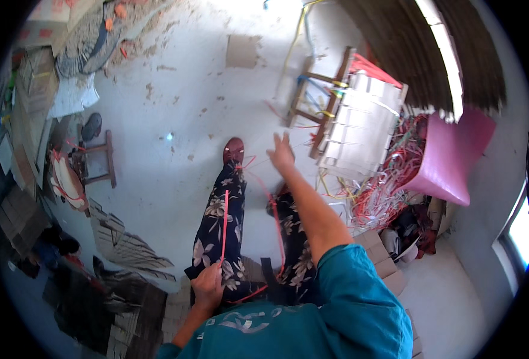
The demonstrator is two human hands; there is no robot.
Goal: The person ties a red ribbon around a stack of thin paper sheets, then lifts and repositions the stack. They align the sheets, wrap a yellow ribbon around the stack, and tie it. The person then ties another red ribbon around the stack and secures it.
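My left hand [207, 287] is closed low by my lap, with a red plastic strap [224, 224] rising from its grip along my flowered trouser leg. Another length of red strap [277, 230] loops from near my shoe [233, 151] down between my legs to my lap. Stretched forward, my right hand [281, 154] has its fingers apart and appears to hold nothing. It is nearest to a low wooden stool [312, 110] with blue and yellow straps tied on it. Beside that lies a stack of flat grey-white board pieces [360, 125].
A tangled heap of red and white straps [375, 194] lies right of the stack, under a pink sheet [450, 158]. Another small wooden stool [100, 160] stands at left near a grey shoe [91, 127]. Fanned board strips [130, 245] lie below it; a cardboard piece [243, 51] is on the floor ahead.
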